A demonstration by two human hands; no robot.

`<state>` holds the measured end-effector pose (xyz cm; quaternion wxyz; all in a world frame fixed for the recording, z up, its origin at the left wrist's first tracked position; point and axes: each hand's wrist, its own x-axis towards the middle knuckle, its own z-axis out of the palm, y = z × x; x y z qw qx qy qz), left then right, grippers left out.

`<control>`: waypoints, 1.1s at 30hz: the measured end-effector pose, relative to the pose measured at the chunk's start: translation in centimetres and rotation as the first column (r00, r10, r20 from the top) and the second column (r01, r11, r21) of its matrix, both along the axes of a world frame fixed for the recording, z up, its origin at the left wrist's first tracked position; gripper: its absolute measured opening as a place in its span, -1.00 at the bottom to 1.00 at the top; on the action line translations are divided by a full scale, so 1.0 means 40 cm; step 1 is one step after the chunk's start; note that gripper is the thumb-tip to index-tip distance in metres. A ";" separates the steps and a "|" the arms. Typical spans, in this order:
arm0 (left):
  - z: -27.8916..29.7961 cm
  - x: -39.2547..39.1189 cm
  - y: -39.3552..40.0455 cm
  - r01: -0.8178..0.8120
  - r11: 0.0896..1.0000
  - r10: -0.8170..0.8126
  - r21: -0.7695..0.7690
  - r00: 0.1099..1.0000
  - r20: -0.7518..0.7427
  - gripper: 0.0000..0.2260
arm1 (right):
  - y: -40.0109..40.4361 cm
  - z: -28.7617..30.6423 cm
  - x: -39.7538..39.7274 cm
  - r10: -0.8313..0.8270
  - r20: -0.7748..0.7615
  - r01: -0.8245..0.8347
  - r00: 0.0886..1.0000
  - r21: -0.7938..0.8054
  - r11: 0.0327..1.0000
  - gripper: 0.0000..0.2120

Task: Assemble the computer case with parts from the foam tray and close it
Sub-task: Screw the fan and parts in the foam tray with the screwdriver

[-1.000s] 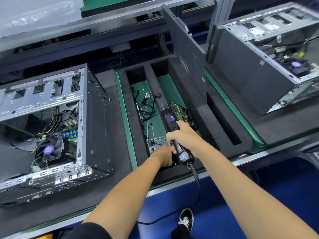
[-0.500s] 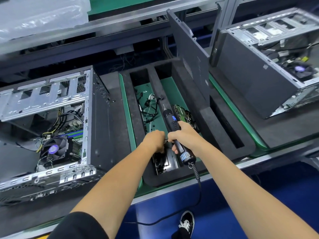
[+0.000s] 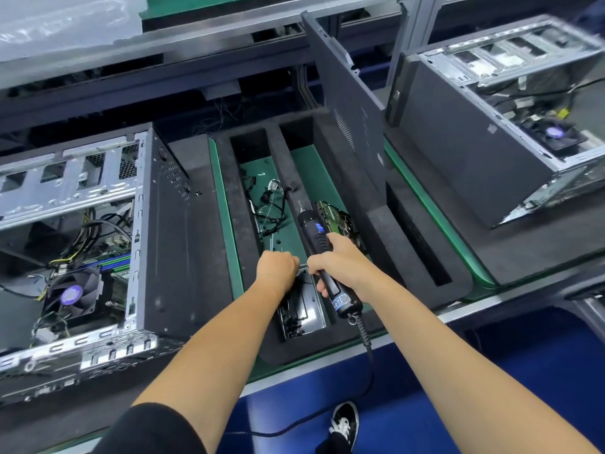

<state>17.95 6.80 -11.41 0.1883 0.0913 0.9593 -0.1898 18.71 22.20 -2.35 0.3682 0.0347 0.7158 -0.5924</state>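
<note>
My right hand (image 3: 340, 262) grips a black electric screwdriver (image 3: 316, 229) with a blue display, held over the black foam tray (image 3: 376, 221). Beside it, my left hand (image 3: 276, 268) is curled into a fist just above a small metal box of screws (image 3: 306, 314) in the tray's near slot. What the fist holds is hidden. The open computer case (image 3: 163, 240) lies to the left, showing its fan and motherboard. A dark side panel (image 3: 343, 99) stands upright in the tray's right part.
Loose cables (image 3: 271, 204) and a green circuit board (image 3: 334, 216) lie in the tray slots. A second open case (image 3: 474, 152) sits at the right. The screwdriver's cord (image 3: 368, 352) hangs over the bench's front edge. A metal rack runs along the back.
My left hand came up out of the metal screw box and closed into a fist beside my right hand. The screwdriver stayed about where it was.
</note>
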 end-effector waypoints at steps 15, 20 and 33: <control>-0.018 0.027 0.038 -0.045 0.997 0.045 0.063 0.999 0.008 -0.77 | -0.031 -0.014 -0.004 0.014 0.016 -0.014 1.000 0.000 1.000 -0.68; -0.027 0.039 0.046 -0.029 0.998 0.029 0.047 1.000 -0.010 -0.77 | -0.039 -0.015 -0.004 0.023 0.014 -0.023 1.000 0.009 1.000 -0.57; 0.002 0.035 0.045 -0.271 0.904 0.265 0.330 0.962 0.064 -0.79 | -0.028 -0.004 0.004 0.010 0.001 -0.010 1.000 0.024 1.000 -0.56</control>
